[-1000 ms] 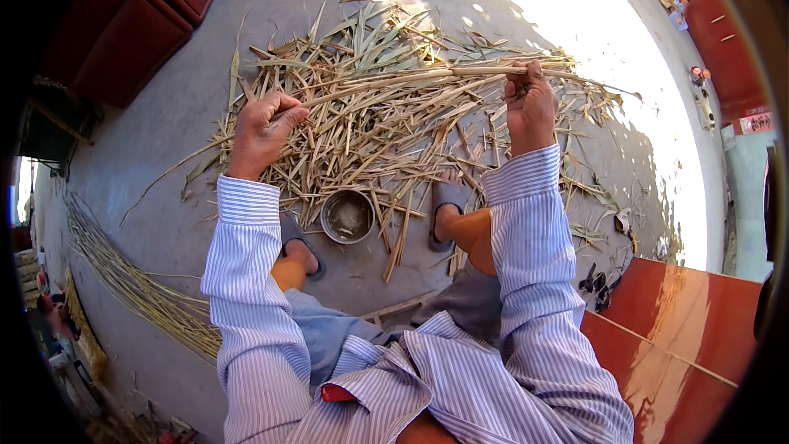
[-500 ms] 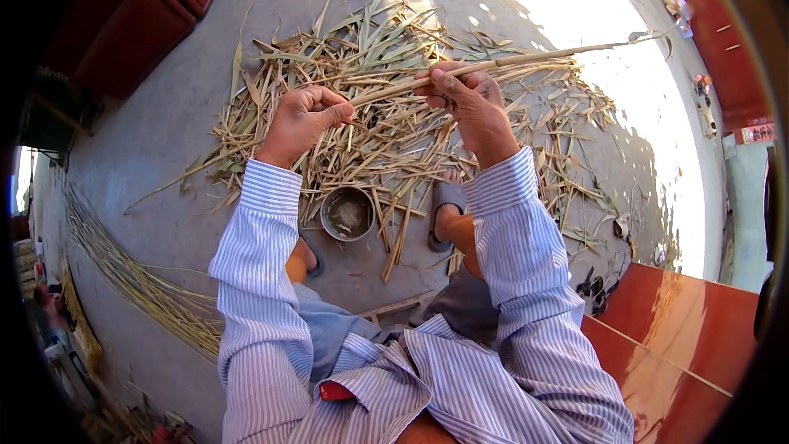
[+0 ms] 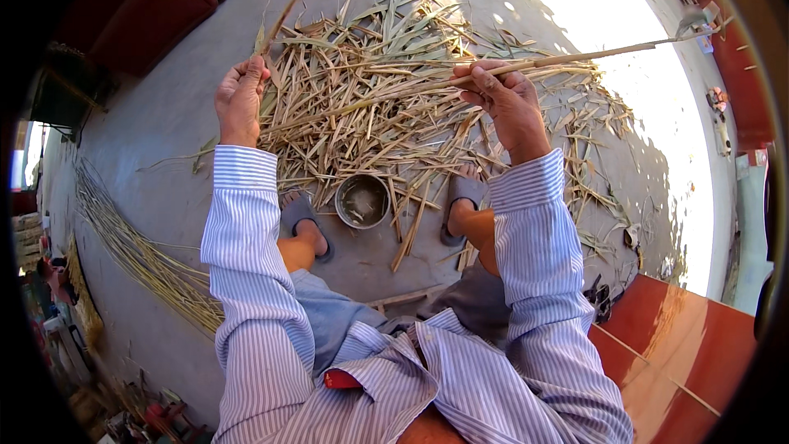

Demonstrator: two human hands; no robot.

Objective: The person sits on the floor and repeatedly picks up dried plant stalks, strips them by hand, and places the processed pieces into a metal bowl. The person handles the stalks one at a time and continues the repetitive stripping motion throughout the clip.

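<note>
Long stalk point(image 3: 593, 57) in right grip point(image 3: 511, 103), perhaps dry husk point(image 3: 281, 20) in left grip point(image 3: 241, 99)

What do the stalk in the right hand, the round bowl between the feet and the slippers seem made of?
Stalk: dried plant stem, matt tan, shown by its long, tapering, slightly uneven shaft. Bowl: probably dull metal, given its thin greyish rim, though plastic is possible. Slippers: perhaps foam or rubber, judging by their smooth, matt grey surface.

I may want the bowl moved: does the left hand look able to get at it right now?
Probably yes: the bowl is uncovered, with nothing lying across its top, though the left hand would likely need to release its strip first.
</note>
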